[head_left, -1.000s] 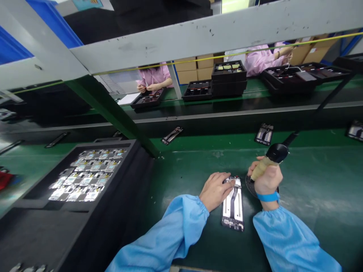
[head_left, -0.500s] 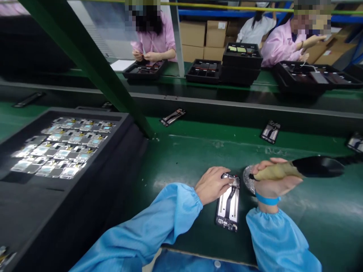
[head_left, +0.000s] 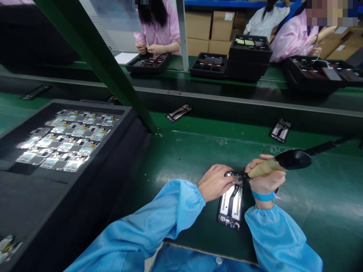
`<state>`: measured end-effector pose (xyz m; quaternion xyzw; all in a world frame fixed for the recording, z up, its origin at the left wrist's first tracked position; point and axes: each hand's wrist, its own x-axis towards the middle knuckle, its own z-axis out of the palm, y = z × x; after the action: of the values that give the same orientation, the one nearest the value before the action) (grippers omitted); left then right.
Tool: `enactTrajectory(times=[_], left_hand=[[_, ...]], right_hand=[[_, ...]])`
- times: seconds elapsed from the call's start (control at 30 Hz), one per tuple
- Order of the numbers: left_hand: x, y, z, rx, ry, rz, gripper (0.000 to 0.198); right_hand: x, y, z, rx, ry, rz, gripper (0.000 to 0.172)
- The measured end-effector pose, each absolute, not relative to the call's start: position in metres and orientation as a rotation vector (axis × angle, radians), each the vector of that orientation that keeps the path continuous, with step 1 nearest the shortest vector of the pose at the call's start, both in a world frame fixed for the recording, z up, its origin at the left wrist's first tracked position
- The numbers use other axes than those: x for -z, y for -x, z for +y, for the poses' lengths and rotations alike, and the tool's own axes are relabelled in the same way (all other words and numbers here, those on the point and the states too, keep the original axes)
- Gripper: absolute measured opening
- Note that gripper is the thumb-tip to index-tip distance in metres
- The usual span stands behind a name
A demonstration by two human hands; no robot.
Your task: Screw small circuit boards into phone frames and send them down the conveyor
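An opened smartphone [head_left: 227,202] lies on the green bench, its inner side up, with a black ribbon cable running down its middle. My left hand [head_left: 217,182] holds it by its upper left, fingertips on the top part. Wrapped around a taped handle, my right hand [head_left: 265,179] is closed on an electric screwdriver [head_left: 263,167] with a black rear end and cable. Its tip reaches the phone's top right corner; the exact contact point is too small to tell. A blue band circles my right wrist.
On the left stands a black foam tray [head_left: 64,175] with rows of metal-and-board phone parts. More opened phones, one at centre [head_left: 178,113] and another at right [head_left: 280,130], lie along the far strip. A green post [head_left: 113,75] slants across. Co-workers sit behind black trays [head_left: 208,65].
My right hand has brought the screwdriver left, from over a round dish of small shiny pieces to the phone's top. The dish is now largely hidden. The view has shifted slightly.
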<state>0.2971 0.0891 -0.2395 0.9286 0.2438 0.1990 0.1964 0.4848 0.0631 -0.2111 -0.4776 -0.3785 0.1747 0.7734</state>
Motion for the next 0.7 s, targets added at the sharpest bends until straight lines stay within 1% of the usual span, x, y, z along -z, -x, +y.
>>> enactTrajectory(times=[0.17,0.33,0.5,0.7], left_hand=[[0.238,-0.298,0.089,-0.554,-2.606,0.676,0.026],[0.239,-0.297,0.090,-0.569,-2.612,0.674,0.026],[0.242,-0.297,0.090,-0.599,-2.615,0.661,0.026],[0.245,-0.292,0.092,-0.596,-2.615,0.647,0.029]], right_hand=[[0.215,-0.482,0.063,-0.384,1.043,-0.843,0.076],[0.210,-0.483,0.064,-0.369,1.040,-0.822,0.072],[0.200,-0.493,0.063,-0.247,1.000,-0.727,0.068],[0.210,-0.501,0.068,-0.244,1.087,-0.737,0.069]])
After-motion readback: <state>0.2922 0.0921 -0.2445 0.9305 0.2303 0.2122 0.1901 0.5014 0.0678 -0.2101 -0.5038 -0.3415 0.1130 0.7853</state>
